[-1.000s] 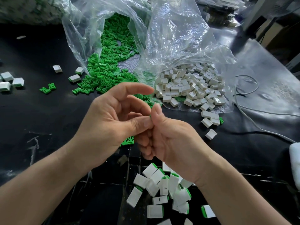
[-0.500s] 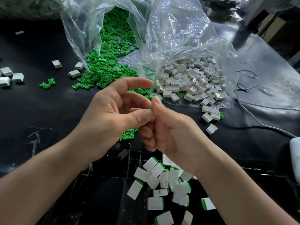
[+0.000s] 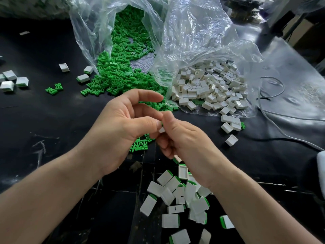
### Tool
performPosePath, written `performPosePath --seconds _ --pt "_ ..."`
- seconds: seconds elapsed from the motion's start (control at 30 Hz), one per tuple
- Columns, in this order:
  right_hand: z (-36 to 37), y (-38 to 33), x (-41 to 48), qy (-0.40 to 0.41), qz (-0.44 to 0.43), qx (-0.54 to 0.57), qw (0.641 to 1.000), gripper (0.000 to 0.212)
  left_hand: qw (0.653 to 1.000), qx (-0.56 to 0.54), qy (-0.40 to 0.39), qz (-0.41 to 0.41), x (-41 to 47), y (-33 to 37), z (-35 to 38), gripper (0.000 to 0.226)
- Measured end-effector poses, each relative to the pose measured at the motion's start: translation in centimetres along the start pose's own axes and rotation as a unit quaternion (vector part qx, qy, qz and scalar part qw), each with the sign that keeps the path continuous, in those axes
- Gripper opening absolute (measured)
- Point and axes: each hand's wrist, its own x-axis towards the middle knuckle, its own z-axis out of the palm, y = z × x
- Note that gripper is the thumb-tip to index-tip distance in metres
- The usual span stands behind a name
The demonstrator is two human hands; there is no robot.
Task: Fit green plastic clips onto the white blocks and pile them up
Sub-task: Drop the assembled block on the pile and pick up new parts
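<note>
In the head view, the two hands meet at the middle of the frame, above a black table [image 3: 44, 120]. The left hand [image 3: 116, 127] presses its thumb on a small white block [image 3: 161, 129], with its index finger stretched out above and free. The right hand [image 3: 182, 138] has its fingers curled and pinches the same block from the other side, so both hands are clamped on it. A thin bit of green shows at the top of the block (I cannot tell if it is a clip already seated). In the lower middle, under the right wrist, lies a loose pile of finished blocks [image 3: 177, 194], white with green edges. At the upper middle, a clear bag [image 3: 88, 32] lies open and green clips [image 3: 121, 67] spill from it onto the table. Just to its right, a second clear bag [image 3: 202, 41] holds a heap of bare white blocks [image 3: 207, 85], and some lie outside it. A few clips [image 3: 140, 145] lie under the left hand. At the left edge, several stray blocks [image 3: 10, 80] and two clips [image 3: 54, 88] are near each other. A grey cable [image 3: 274, 95] runs at the right.
</note>
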Motion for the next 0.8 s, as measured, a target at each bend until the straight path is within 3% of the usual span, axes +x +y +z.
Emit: performPosePath --seconds 0.23,0.37,0.8 --pt "0.3 0.8 0.4 0.037 -0.073 -0.106 0.991 0.034 0.999 -0.047 0.014 0.001 -0.1 -0.2 0.3 0.042" --pt "0.4 1.1 0.6 0.05 -0.081 -0.145 0.985 0.053 0.998 -0.056 0.019 -0.003 -0.2 -0.1 0.5 0.042" --pt "0.6 1.2 0.6 0.067 -0.093 -0.138 0.984 0.042 0.996 -0.082 0.02 -0.011 -0.2 -0.3 0.5 0.04"
